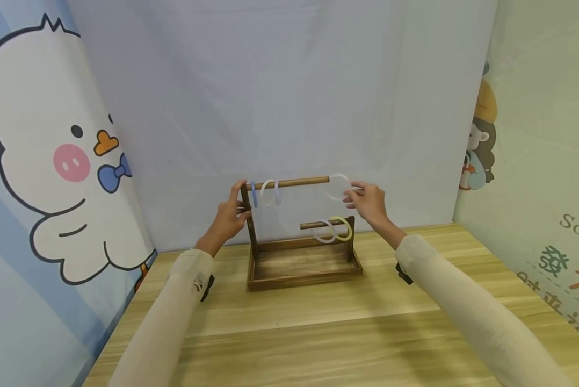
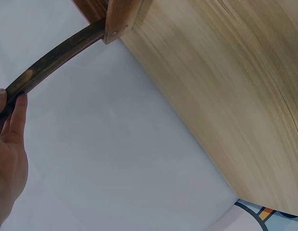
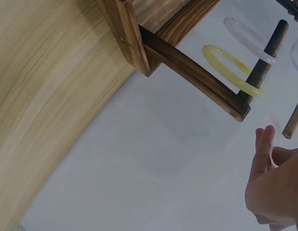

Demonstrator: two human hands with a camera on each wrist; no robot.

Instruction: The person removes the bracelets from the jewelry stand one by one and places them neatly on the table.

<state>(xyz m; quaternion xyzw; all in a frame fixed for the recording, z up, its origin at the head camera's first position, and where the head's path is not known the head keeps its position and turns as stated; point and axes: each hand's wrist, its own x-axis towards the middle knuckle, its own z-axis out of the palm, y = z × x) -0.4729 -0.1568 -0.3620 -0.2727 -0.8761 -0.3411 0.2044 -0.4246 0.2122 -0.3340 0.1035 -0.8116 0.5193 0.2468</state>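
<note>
A brown wooden bangle stand (image 1: 306, 280) has a tray base, a tall left post and a shorter right post, each with a rod. My left hand (image 1: 229, 219) grips the tall post (image 2: 55, 57) near its top. Between thumb and fingers, my right hand (image 1: 369, 203) pinches a clear, pinkish bangle (image 1: 338, 176) right at the free end of the upper rod (image 1: 301, 182). On that rod's left part hang a blue bangle (image 1: 254, 194), a white bangle (image 1: 263, 189) and a lilac bangle (image 1: 277, 194). The lower rod (image 1: 306, 226) carries a yellow bangle (image 3: 221, 70) and a pale bangle (image 3: 242, 33).
The stand rests on a wood-grain table (image 1: 289, 333), near its back edge. Behind it hangs a pale grey cloth (image 1: 289, 97). A wall with a cartoon bird (image 1: 33, 134) rises at left, and a pale green printed wall (image 1: 536, 161) at right.
</note>
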